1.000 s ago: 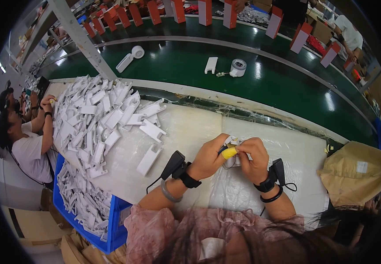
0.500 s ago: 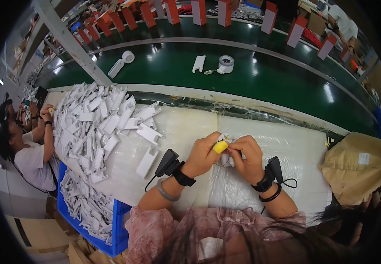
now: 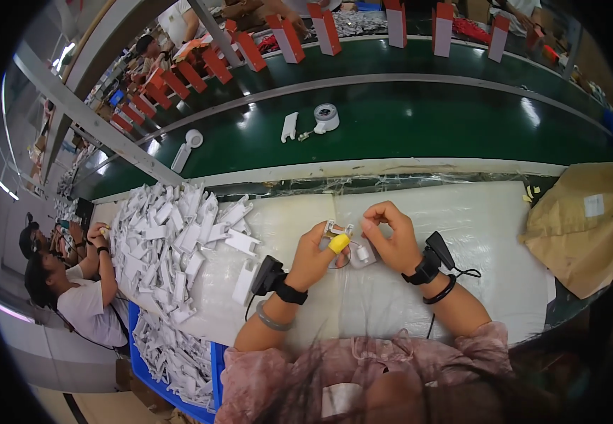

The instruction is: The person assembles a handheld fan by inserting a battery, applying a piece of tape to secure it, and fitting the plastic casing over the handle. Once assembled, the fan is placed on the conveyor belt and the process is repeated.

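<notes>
My left hand (image 3: 311, 256) is closed around a small white plastic housing piece (image 3: 335, 230), with a yellow cover (image 3: 339, 244) over the thumb. Much of that piece is hidden by the fingers. A small white part (image 3: 363, 253) sits between my hands, low over the table, with what looks like a thin wire near it. My right hand (image 3: 391, 233) is raised just right of these parts, its fingers bent, thumb and index apart; no held thing shows in it. Both wrists carry black straps with black devices.
A heap of white plastic shells (image 3: 168, 240) covers the table's left, above a blue crate (image 3: 216, 364) of more shells. Beyond runs a green conveyor (image 3: 250, 145) with a white round fan-like unit (image 3: 326, 119) and orange-white boxes (image 3: 285, 39). Brown paper (image 3: 575, 226) lies right; co-workers sit left.
My right hand has drawn up and away from the parts that both hands were touching. My left hand keeps its hold. The whole view has turned and shifted.
</notes>
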Tool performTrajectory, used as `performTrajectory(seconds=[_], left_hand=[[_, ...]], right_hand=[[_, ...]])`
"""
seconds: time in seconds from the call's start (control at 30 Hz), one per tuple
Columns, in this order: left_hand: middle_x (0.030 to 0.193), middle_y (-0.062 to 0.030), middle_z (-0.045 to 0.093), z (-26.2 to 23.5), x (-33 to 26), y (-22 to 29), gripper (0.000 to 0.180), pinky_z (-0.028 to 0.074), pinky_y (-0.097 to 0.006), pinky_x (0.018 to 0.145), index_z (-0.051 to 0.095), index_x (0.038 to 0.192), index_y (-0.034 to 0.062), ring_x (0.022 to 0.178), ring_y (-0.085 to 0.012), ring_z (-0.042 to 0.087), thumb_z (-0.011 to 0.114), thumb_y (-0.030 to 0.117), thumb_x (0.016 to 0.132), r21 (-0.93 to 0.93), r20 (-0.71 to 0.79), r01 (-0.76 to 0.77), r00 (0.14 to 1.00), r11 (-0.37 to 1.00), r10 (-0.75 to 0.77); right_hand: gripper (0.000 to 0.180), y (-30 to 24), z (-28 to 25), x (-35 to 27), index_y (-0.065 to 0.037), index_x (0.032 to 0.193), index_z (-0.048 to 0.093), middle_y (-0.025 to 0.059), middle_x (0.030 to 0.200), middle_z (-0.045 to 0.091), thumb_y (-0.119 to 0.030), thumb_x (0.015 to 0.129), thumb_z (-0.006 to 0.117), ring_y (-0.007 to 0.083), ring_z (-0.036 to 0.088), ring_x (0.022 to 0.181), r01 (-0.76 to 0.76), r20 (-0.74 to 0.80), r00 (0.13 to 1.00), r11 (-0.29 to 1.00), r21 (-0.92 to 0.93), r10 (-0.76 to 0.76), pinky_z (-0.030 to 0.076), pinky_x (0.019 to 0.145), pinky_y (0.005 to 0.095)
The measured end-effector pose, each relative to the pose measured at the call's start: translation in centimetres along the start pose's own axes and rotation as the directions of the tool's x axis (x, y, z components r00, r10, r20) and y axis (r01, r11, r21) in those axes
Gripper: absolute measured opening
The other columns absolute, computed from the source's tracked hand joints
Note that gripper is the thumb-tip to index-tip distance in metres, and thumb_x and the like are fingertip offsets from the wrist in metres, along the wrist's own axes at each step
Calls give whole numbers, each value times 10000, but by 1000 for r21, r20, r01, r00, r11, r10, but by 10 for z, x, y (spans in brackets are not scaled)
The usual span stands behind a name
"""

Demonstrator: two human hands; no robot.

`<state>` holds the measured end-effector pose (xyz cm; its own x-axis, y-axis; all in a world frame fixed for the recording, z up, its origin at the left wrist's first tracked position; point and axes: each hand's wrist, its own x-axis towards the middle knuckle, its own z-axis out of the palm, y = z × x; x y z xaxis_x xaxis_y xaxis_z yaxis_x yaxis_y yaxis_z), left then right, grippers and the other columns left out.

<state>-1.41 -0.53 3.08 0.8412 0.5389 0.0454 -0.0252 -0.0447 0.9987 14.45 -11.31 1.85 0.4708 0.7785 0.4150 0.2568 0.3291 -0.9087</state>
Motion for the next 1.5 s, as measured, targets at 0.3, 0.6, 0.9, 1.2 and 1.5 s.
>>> performTrajectory(seconds=[0.3, 0.6, 0.9, 1.2, 1.5], left_hand=[[815, -42, 621, -97, 50, 36, 185, 509, -250, 476, 616, 1003, 38, 644, -117, 617, 548, 189, 919, 243, -285, 44, 958, 969, 28], [1060, -190, 616, -235, 145, 8, 395, 499, -393, 815, 547, 1158, 12, 930, -311, 615, 673, 121, 801, 943, -302, 288, 524, 168, 797], [1168, -104, 585, -153, 215, -47, 451, 452, -403, 921, 585, 1138, 67, 1100, -302, 528, 730, 138, 717, 994, -8, -45, 874, 98, 485], [822, -105, 669, -88, 182, -17, 137, 455, -403, 807, 676, 900, 84, 754, -255, 628, 633, 103, 771, 928, 102, -188, 959, 323, 266], [859, -108, 637, -7, 66, 40, 336, 490, -279, 657, 517, 1189, 4, 741, -170, 617, 595, 105, 878, 593, 353, -155, 932, 790, -82]], right_hand=[[92, 23, -7, 5, -4, 890, 584, 30, 793, 613, -94, 904, 603, 86, 596, 688, -55, -19, 998, 998, -43, 54, 469, 652, 231], [126, 28, -5, 3, -5, 873, 612, 15, 731, 627, -126, 885, 643, 64, 552, 639, -200, -88, 977, 979, -41, 196, 463, 602, 219], [106, 28, -5, 3, -6, 873, 615, 15, 729, 617, -108, 892, 633, 63, 569, 592, -214, -97, 974, 971, -108, 204, 444, 556, 206], [169, 22, -12, 5, -10, 987, 609, 66, 862, 637, -80, 841, 656, 151, 613, 800, -75, -91, 994, 965, -252, 54, 486, 724, 285], [448, -17, 2, 9, -75, 1104, 571, 96, 1130, 566, -109, 681, 716, 275, 533, 1078, 390, 141, 903, 634, -668, -407, 372, 988, 446]])
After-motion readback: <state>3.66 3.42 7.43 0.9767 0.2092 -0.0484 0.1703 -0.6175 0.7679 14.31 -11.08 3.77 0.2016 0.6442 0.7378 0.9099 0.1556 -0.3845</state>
